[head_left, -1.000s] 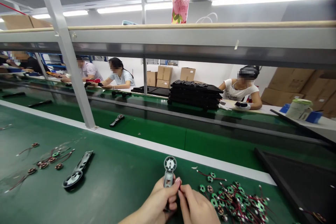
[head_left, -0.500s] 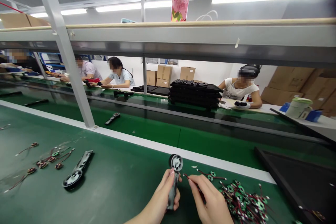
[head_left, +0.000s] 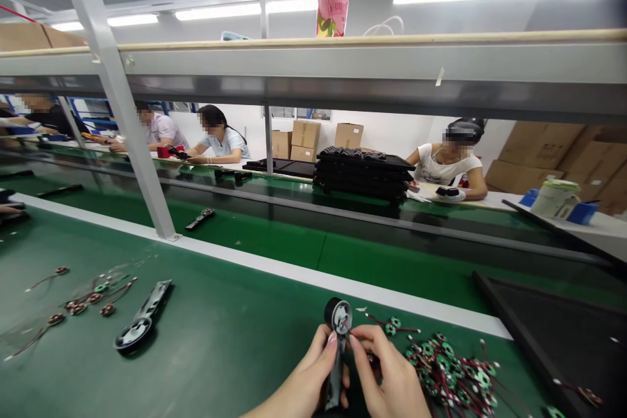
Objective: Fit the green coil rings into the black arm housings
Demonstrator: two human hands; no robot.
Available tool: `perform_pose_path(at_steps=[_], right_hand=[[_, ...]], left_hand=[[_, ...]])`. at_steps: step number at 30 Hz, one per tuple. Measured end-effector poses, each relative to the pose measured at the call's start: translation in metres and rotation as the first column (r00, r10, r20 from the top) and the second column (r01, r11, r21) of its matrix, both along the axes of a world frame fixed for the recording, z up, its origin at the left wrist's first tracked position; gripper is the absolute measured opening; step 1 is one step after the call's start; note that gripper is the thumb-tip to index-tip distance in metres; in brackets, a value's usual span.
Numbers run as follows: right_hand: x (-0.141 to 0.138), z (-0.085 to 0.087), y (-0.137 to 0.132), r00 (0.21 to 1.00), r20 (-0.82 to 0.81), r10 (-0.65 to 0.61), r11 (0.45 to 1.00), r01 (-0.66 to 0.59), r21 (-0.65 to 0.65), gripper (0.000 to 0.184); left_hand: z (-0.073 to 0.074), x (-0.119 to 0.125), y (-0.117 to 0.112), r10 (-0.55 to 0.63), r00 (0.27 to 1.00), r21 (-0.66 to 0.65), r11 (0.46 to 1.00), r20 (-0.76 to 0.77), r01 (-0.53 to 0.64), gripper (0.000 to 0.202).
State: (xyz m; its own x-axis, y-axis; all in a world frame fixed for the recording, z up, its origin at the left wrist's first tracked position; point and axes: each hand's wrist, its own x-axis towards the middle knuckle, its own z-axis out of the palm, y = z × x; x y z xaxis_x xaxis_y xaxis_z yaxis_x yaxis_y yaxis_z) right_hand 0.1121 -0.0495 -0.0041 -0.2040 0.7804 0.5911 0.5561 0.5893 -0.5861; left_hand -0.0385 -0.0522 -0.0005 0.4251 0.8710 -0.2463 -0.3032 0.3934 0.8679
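My left hand (head_left: 316, 366) is closed around the handle of a dark housing (head_left: 337, 317) with a round, ring-shaped head, held upright above the green table. The open face of the head shows a pale spoked inside. With pinched fingertips, my right hand (head_left: 386, 369) holds a thin red wire (head_left: 347, 326) against the lower edge of that head. The wire's other end is hidden by my fingers. A heap of small green ring-shaped circuit boards with red wires (head_left: 453, 369) lies just right of my right hand. Another housing (head_left: 142, 320) rests on the table to the left.
Several wired coils (head_left: 93, 298) lie at the left. A black tray (head_left: 563, 333) sits at the right. Beyond the white strip, a green conveyor belt (head_left: 274, 235) carries another housing (head_left: 200, 219). A metal post (head_left: 120, 91) and shelf stand ahead; co-workers sit across.
Both hands and the housing have shifted slightly right and down. The wire in my right hand has come up to the housing's head. On the belt, the housing has slid left.
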Motion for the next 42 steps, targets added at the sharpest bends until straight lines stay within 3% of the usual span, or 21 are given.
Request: perform_pose_path(at_steps=[4, 10, 14, 18, 25, 32, 36, 42], right_hand=[[-0.003, -0.001, 0.0, 1.0, -0.023, -0.002, 0.999, 0.001, -0.044, 0.011], [-0.002, -0.001, -0.001, 0.999, -0.049, 0.016, 0.992, -0.022, -0.124, 0.01], [-0.001, 0.004, 0.001, 0.996, 0.028, -0.083, 0.992, 0.08, 0.093, 0.016], [0.0, 0.013, 0.001, 0.971, 0.166, -0.172, 0.939, 0.111, 0.325, 0.025], [0.0, 0.019, 0.001, 0.931, 0.266, -0.249, 0.899, 0.12, 0.42, 0.034], [0.0, 0.015, 0.001, 0.828, 0.395, -0.399, 0.806, 0.111, 0.581, 0.049], [0.001, 0.014, 0.0, 0.811, 0.455, -0.368, 0.834, 0.071, 0.548, 0.048], [0.005, 0.014, 0.004, 0.876, 0.396, -0.276, 0.902, 0.094, 0.422, 0.042]], left_hand=[[0.0, 0.001, -0.001, -0.017, 0.998, 0.011, 1.0, 0.058, 0.017, 0.07], [0.007, -0.001, -0.003, -0.033, 0.999, 0.079, 0.996, -0.011, 0.034, 0.066], [0.006, -0.003, -0.003, -0.059, 0.996, 0.047, 0.997, -0.071, 0.062, 0.071], [0.005, -0.006, 0.0, -0.071, 0.993, 0.039, 0.996, -0.089, 0.075, 0.066], [0.003, -0.006, -0.001, -0.071, 0.993, 0.055, 0.996, -0.097, 0.076, 0.052], [0.006, -0.003, -0.003, -0.051, 0.999, -0.029, 0.998, 0.006, 0.052, 0.045], [0.007, -0.002, -0.005, -0.065, 0.998, -0.122, 0.99, 0.018, 0.067, 0.052], [0.015, -0.004, -0.004, -0.047, 0.999, -0.186, 0.981, 0.008, 0.047, 0.058]])
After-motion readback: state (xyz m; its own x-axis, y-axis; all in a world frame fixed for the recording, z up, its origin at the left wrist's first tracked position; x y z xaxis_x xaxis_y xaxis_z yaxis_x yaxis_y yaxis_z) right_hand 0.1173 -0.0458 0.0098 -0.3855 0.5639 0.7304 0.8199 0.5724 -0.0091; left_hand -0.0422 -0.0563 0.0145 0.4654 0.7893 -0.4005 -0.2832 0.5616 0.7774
